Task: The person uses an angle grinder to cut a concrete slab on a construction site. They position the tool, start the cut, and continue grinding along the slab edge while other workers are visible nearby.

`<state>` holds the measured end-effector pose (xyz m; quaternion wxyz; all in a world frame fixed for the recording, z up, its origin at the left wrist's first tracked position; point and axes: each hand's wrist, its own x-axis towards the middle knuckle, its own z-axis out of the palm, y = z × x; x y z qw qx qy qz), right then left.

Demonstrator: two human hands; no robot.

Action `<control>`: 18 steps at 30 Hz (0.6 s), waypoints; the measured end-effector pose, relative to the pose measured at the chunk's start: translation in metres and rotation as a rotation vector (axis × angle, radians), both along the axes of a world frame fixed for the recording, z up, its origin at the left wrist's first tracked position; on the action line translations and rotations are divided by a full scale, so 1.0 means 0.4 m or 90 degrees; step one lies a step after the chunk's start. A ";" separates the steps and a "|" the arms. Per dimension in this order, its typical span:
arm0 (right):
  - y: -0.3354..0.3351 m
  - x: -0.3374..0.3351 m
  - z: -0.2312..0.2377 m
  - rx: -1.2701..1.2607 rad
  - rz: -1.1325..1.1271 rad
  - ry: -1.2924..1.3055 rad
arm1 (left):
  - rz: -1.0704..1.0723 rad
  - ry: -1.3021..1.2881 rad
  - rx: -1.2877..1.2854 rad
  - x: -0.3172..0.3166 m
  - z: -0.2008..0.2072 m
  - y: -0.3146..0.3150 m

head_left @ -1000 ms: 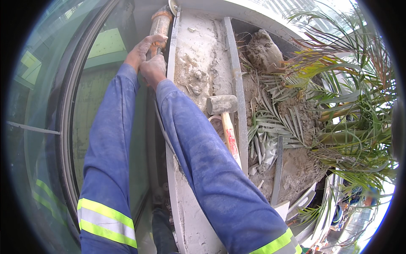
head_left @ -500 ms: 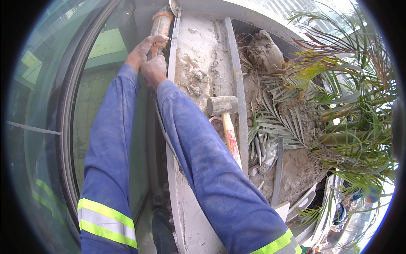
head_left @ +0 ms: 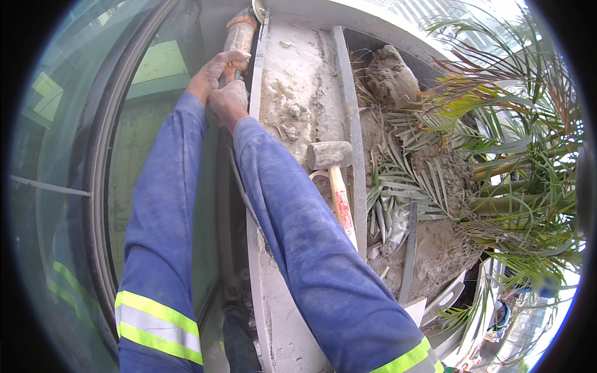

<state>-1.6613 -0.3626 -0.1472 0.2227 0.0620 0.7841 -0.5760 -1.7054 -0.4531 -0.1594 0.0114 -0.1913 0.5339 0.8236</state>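
Note:
Both my arms, in blue sleeves with reflective bands, stretch forward to a dusty orange angle grinder [head_left: 239,40] at the top. My left hand [head_left: 212,76] is closed around the grinder's body. Just behind it, my right hand [head_left: 230,102] grips the rear end, its fingers partly hidden. The round disc [head_left: 259,9] is at the metal edging [head_left: 260,46] along the left side of a dusty mortar-covered ledge [head_left: 292,68]. A cord [head_left: 239,177] trails back under my right forearm. On the ledge, right of that forearm, lies a mallet [head_left: 329,155] with a wooden handle.
Glass panels in a dark frame [head_left: 96,180] stand close on the left. To the right, a metal strip [head_left: 350,105] borders a soil bed with a large clod [head_left: 392,78], cut fronds, a loose metal bar [head_left: 408,248] and a leafy palm [head_left: 510,168].
The view has shifted very slightly, so the scene sits a little farther right. Both hands keep the same grip on the angle grinder.

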 end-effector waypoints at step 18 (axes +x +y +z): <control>0.002 0.053 -0.020 0.063 -0.009 0.084 | -0.024 -0.005 0.016 0.049 0.004 -0.005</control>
